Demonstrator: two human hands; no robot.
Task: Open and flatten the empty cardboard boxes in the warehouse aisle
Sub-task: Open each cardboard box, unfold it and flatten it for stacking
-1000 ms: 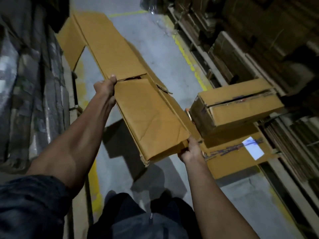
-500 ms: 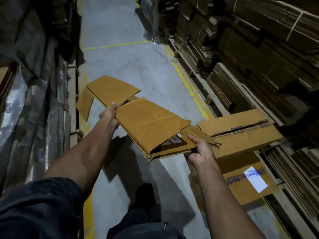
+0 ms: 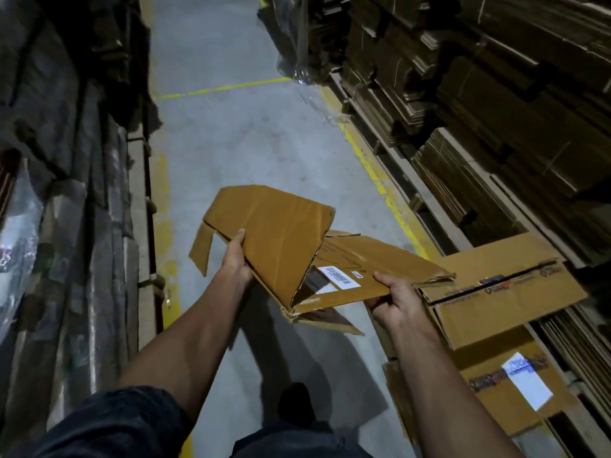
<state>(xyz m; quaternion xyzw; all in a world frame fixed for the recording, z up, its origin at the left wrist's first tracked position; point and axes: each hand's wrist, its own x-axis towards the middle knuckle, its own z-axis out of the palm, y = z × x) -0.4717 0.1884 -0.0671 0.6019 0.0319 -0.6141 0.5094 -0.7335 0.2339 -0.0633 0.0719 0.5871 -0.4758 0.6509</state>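
A collapsed cardboard box is held in the air above the grey aisle floor, its long axis running from upper left to lower right, folded into a shallow V with the crease at its near corner. The left hand grips the edge of the raised left panel, thumb on top. The right hand pinches the near edge of the lower panel, which carries a white label. A closed box sits just to the right.
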